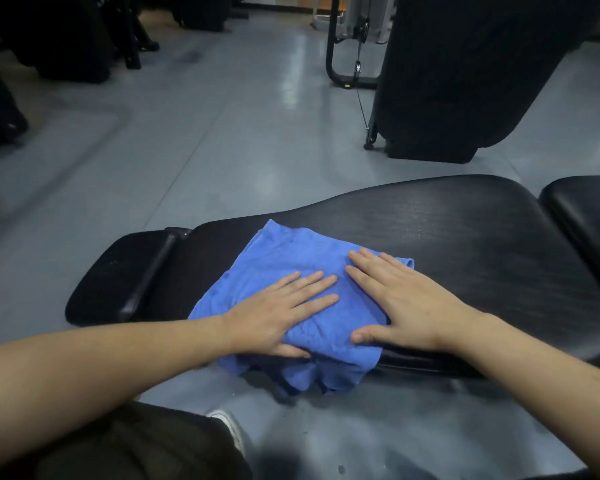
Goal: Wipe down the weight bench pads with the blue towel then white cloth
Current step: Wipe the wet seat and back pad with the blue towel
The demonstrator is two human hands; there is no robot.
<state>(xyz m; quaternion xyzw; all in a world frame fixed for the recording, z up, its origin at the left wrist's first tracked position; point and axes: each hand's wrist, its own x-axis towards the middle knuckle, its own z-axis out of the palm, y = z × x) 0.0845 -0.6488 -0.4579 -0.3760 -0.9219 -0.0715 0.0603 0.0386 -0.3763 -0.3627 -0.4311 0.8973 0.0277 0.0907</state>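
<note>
A blue towel (288,261) lies spread over the long black bench pad (482,244), with its near edge hanging over the pad's front side. My left hand (278,313) rests flat on the towel's left part, fingers apart, thumb at the near edge. My right hand (406,303) presses flat on the towel's right part, partly over the bare pad. Neither hand grips the cloth. A smaller black pad (115,271) sits at the bench's left end, and another pad (586,216) begins at the right edge. No white cloth is in view.
Grey gym floor (205,140) stretches beyond the bench. A black upright pad on a machine frame (458,74) stands behind at the right. Dark equipment (66,36) fills the far left. My knee and a white shoe (229,427) are below the bench.
</note>
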